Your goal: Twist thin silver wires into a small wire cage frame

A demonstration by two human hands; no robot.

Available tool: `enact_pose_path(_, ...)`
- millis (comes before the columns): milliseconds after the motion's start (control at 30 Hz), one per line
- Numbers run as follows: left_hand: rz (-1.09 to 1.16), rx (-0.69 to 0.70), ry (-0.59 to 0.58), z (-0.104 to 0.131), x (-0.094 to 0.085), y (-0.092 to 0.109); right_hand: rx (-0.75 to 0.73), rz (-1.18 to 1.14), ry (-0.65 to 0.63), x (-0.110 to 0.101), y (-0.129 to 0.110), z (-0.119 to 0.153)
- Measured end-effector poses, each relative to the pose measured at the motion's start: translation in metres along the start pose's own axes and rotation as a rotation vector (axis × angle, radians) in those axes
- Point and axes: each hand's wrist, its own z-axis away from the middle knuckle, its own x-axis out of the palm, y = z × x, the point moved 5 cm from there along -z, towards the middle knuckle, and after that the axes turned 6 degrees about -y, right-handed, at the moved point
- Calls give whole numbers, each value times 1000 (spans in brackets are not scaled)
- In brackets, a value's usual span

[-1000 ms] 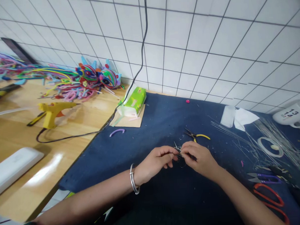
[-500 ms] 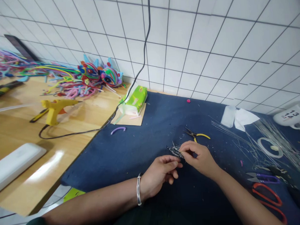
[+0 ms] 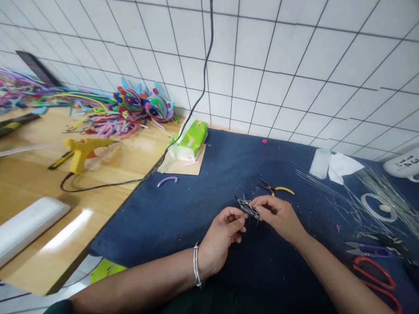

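Black "13" and "14" read on the white mug (image 3: 400,167) at far right; any lettering on the green tissue pack (image 3: 195,135) is too small to read. The right hand (image 3: 280,216) pinches a small dark bundle of wires (image 3: 248,208) between thumb and fingers, just above the dark blue cloth (image 3: 143,229). The left hand's (image 3: 220,235) bent fingertips meet its near edge; whether they grip, I cannot tell. Yellow-handled pliers (image 3: 273,189) lie just beyond the right hand. Leftward, a broad stretch of cloth runs to the wooden tabletop's (image 3: 103,198) edge.
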Motion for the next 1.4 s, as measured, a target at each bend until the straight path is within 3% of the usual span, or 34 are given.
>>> enact_pose_path(300,-70,118,17,-5,2,12,-43,-77,51,-7,4,-3)
enact_pose_path(700,7,12,-14,-7,-2,5,-10,-66,42,-3,4,-3)
enact_pose_path(867,-111,43,11,-7,-6,8,4,-59,43,-4,4,-4)
enact_pose_path(1167,-374,202,-4,-22,5,22,49,-96,45,-5,9,-1)
enact_pose_path(1400,-434,260,-4,-28,-2,27,67,-155,53,-5,11,0)
